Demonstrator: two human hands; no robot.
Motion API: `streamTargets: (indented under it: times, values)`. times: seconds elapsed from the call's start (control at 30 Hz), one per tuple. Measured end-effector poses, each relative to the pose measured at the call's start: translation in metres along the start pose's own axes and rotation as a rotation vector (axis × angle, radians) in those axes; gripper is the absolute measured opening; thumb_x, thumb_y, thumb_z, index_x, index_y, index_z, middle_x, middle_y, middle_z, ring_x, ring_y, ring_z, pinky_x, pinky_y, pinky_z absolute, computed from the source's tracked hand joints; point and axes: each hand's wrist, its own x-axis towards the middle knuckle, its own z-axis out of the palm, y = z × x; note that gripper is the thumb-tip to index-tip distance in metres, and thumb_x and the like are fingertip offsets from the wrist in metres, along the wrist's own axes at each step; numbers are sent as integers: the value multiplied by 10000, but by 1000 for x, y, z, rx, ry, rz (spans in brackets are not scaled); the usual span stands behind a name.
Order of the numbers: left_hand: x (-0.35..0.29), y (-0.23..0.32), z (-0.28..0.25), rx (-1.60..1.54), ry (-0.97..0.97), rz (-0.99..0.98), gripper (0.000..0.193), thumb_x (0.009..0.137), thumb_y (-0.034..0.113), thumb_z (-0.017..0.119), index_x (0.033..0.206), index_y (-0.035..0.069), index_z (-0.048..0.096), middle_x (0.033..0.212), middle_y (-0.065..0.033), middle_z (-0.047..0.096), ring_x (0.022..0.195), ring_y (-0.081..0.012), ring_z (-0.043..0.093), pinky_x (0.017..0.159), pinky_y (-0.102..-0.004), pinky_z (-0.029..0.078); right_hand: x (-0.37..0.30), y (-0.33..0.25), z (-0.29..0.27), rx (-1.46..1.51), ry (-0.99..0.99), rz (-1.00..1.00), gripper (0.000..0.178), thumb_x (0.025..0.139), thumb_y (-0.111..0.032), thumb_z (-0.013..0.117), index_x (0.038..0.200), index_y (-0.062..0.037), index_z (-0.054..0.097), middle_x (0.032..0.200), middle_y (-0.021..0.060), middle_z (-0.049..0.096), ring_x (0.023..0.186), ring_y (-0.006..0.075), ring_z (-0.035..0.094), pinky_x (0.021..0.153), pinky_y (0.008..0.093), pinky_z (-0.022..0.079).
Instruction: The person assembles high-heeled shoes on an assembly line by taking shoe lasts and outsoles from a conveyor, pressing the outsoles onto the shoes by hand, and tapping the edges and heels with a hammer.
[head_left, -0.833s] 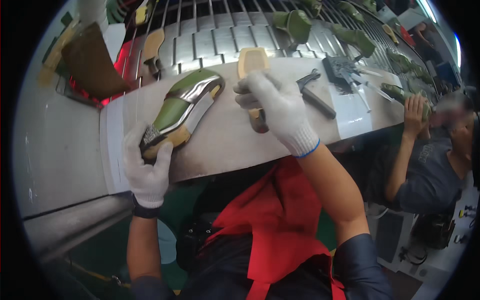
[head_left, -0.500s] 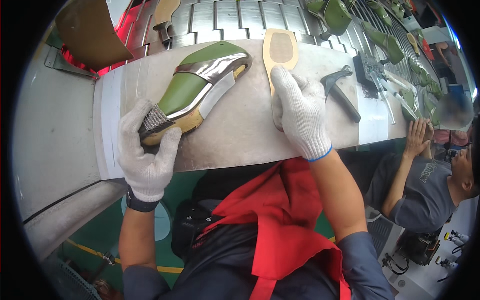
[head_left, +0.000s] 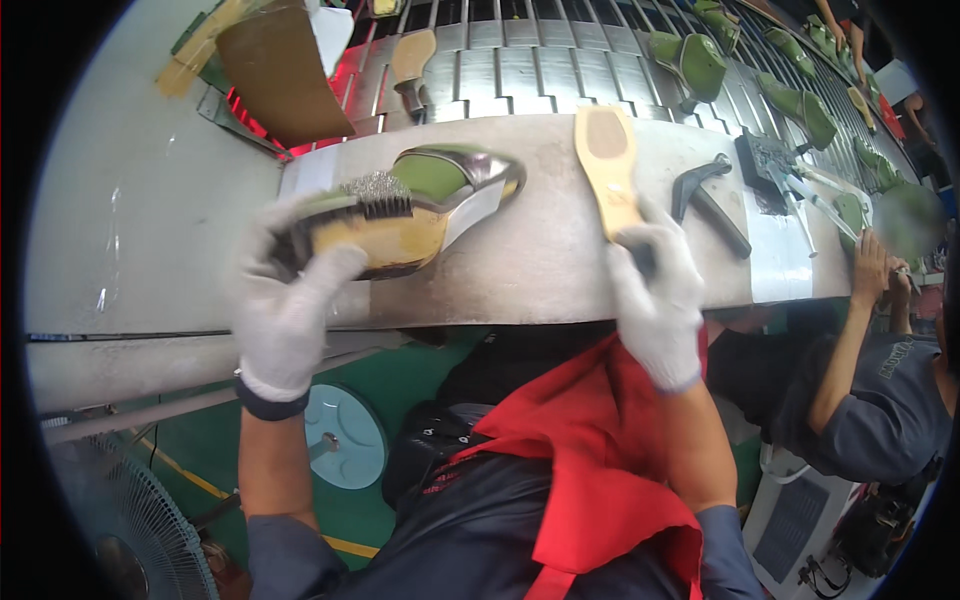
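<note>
My left hand (head_left: 284, 305), in a white knit glove, is closed round the heel end of a green shoe upper on a last (head_left: 432, 180). The shoe has a silver band and a glittery strip near the heel; it is tilted so that its tan underside faces me, toe to the right. My gloved right hand (head_left: 662, 300) is closed on the narrow end of a tan shoe sole (head_left: 608, 140), whose wide end with a brownish patch points away from me. Just right of that hand lies a hammer (head_left: 715, 212) with a dark handle.
Behind the pale worktable (head_left: 540, 280) runs a slatted metal conveyor (head_left: 510, 70) carrying green shoes (head_left: 690, 62) and another sole (head_left: 412, 62). A dark block with thin tools (head_left: 770, 170) stands at right, near a co-worker (head_left: 850, 390). A brown board (head_left: 283, 75) stands at back left.
My left hand has raised the shoe's heel end and rolled its underside toward me. My right hand has moved right with the sole and now grips its narrow end. The view has shifted.
</note>
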Motion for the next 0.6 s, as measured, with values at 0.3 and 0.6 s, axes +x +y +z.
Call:
streamTargets:
  times: [0.3, 0.6]
  values:
    - [64, 28, 57, -316, -1, 223, 452, 1068, 132, 676, 1464, -59, 571, 1402, -273, 705, 1294, -369, 711, 1159, -511, 556, -108, -19, -62, 1111, -382, 1029, 425, 1062, -170, 652, 1414, 64, 601, 1216, 267, 757, 824, 305, 791, 736, 412, 673]
    - [66, 50, 109, -774, -185, -65, 501, 1072, 120, 645, 1539, -38, 556, 1469, -299, 656, 1374, -424, 665, 1146, -535, 575, -98, -32, -52, 1010, -200, 843, 377, 1049, -209, 662, 1221, 124, 693, 986, 254, 788, 734, 300, 790, 667, 435, 687]
